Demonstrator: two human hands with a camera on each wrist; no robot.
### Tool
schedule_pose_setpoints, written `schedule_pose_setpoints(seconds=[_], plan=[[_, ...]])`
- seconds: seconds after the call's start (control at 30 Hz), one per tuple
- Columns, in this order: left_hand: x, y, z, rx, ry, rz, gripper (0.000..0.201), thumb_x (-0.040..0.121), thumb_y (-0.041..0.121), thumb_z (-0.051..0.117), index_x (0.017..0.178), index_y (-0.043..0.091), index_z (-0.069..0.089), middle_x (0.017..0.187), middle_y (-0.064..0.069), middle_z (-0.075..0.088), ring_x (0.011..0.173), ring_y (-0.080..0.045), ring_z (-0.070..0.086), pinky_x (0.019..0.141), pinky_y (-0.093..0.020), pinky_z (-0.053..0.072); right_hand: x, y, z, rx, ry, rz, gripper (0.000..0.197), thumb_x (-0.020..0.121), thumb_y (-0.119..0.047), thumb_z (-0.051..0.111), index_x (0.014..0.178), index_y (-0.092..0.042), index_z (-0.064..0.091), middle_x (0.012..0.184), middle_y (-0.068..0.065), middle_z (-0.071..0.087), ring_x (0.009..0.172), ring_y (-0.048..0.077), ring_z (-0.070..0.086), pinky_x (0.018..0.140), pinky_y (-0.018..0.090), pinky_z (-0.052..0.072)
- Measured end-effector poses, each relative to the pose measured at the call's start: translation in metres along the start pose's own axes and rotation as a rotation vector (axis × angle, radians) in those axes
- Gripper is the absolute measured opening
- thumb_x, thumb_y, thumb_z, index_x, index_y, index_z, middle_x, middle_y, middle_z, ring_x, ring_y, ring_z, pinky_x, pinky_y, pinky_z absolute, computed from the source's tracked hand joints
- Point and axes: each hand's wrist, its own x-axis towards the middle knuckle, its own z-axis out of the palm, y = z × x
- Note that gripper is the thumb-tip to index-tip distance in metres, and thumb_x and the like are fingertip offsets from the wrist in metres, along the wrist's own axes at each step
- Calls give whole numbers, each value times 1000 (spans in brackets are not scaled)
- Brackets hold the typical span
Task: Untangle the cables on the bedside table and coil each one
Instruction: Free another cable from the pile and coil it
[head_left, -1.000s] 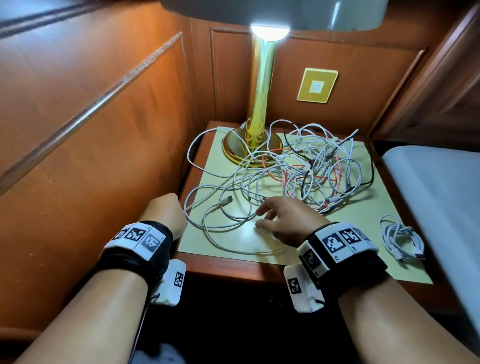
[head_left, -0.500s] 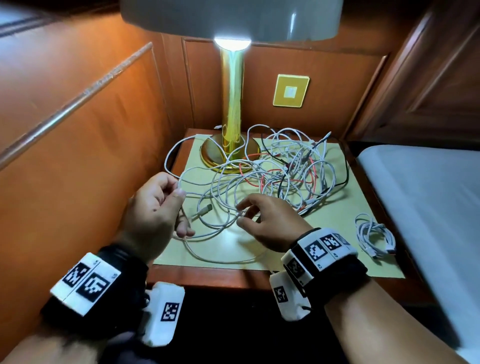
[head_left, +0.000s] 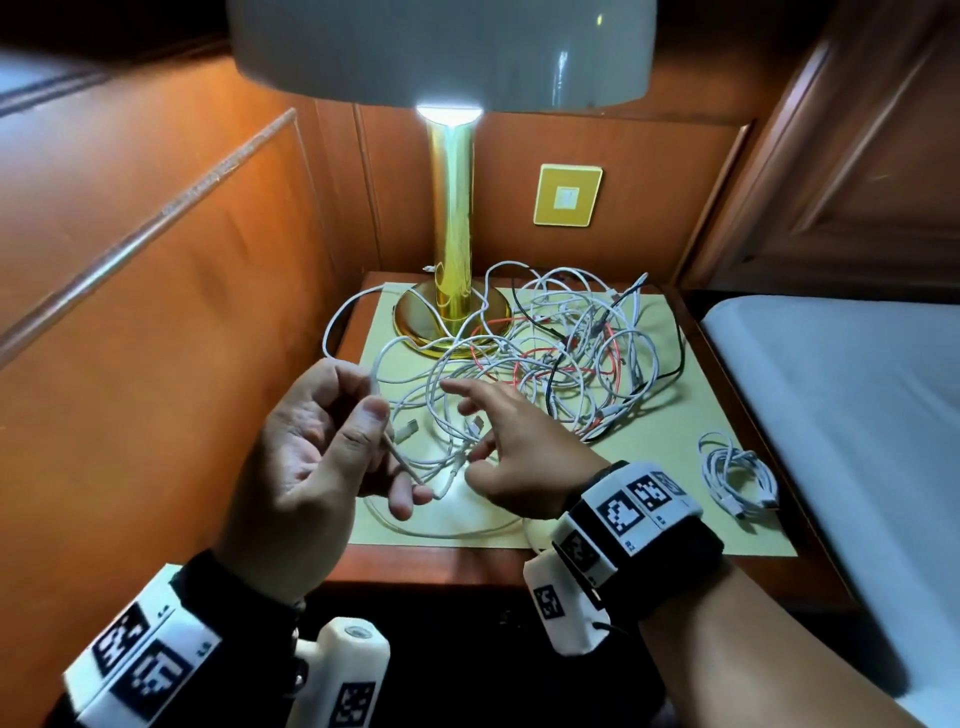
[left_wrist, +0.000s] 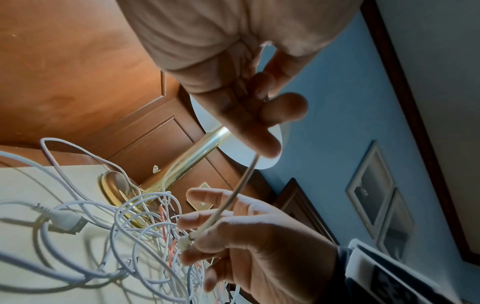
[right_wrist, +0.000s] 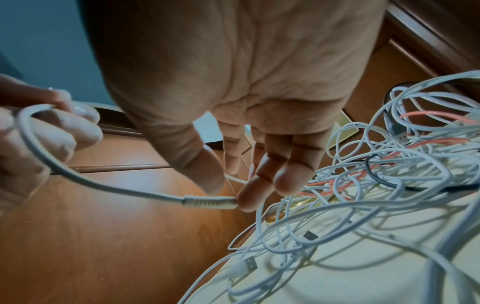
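The left hand (head_left: 311, 457) pinches a white charging cable (right_wrist: 78, 176) between thumb and curled fingers, raised above the bedside table (head_left: 415, 564), while the right hand (head_left: 511, 457), fingers spread, touches its plug end (right_wrist: 210, 202) with two fingertips. The cable runs on into the tangle (head_left: 561, 358) beside the brass lamp (head_left: 451, 249). Judged light, limp and snag-prone; best held behind the stiff plug collar.

No legible words, brand names or numbers appear in any view; the only signs are black-and-white square coded markers on the left wristband (head_left: 140, 665), lower left of the head view, and on the right wristband (head_left: 631, 506), lower centre-right; tiny characters printed beside those markers are too small to read.
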Motion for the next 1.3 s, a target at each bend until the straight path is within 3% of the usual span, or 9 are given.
schedule_pose_setpoints(seconds=[0.17, 0.23, 0.37, 0.47, 0.6, 0.8, 1.0, 1.1, 1.3], plan=[[-3, 2, 5, 60, 50, 25, 23, 101, 18, 51, 95, -2, 43, 58, -3, 60, 56, -32, 68, 63, -44, 62, -14, -15, 3, -103, -287, -75, 57, 84, -18, 72, 136, -30, 54, 124, -1, 51, 104, 14, 63, 90, 30, 51], [-2, 0, 3, 125, 121, 15, 14, 101, 12, 51, 96, 0, 45, 64, -9, 61, 59, -31, 71, 64, -41, 62, -19, -21, 5, -118, -246, -92, 17, 89, -33, 71, 104, -25, 70, 101, -6, 65, 87, 10, 65, 77, 28, 51], [2, -15, -8, 149, 225, -43, 20, 94, 16, 59, 106, 17, 43, 89, -22, 55, 61, -20, 70, 69, -37, 63, -32, -26, -3, -122, -27, -146, 33, 99, -41, 56, 84, -14, 67, 78, 2, 65, 68, 13, 55, 64, 32, 43], [-2, -25, -17, 357, 176, -57, 42, 87, 27, 45, 128, 36, 44, 126, -10, 51, 98, -11, 69, 88, -41, 58, -51, -30, -8, -98, 45, -238, 32, 102, -35, 52, 86, -10, 65, 82, 4, 63, 75, 18, 55, 69, 36, 44], [-7, -13, -10, 388, -73, -57, 40, 75, 29, 39, 93, 26, 75, 147, 3, 46, 138, -7, 40, 111, -46, 37, -74, -39, -20, 38, 156, -298, 27, 100, -34, 51, 87, -15, 64, 80, 4, 63, 73, 21, 57, 69, 38, 47], [2, 12, -11, 732, -261, 17, 19, 75, 25, 44, 76, 23, 63, 87, -1, 68, 86, -12, 59, 75, -25, 41, -102, -57, -81, 76, 451, -292, 25, 101, -21, 56, 79, -15, 64, 72, -7, 63, 64, 2, 55, 65, 18, 40], [21, 6, -59, 1202, -126, -149, 23, 95, 6, 47, 89, 15, 67, 103, -12, 69, 93, -34, 62, 72, -28, 38, -142, -43, -142, 206, 819, -147, 27, 94, -18, 59, 69, -28, 62, 57, -23, 60, 56, -6, 50, 59, 18, 37], [13, 18, -68, 1200, 25, -227, 26, 101, 11, 44, 94, 14, 69, 100, -11, 71, 82, -28, 58, 72, -26, 38, -171, -35, -147, 233, 835, -82, 30, 100, -21, 55, 71, -25, 63, 52, -21, 57, 52, -4, 49, 60, 19, 36], [5, 62, -46, 934, 222, 39, 26, 99, 11, 44, 88, 14, 67, 75, -3, 71, 74, -30, 70, 76, -37, 57, -201, -13, -103, 279, 686, 42, 31, 101, -30, 50, 75, -19, 65, 59, 10, 45, 55, 23, 40, 58, 38, 32]])
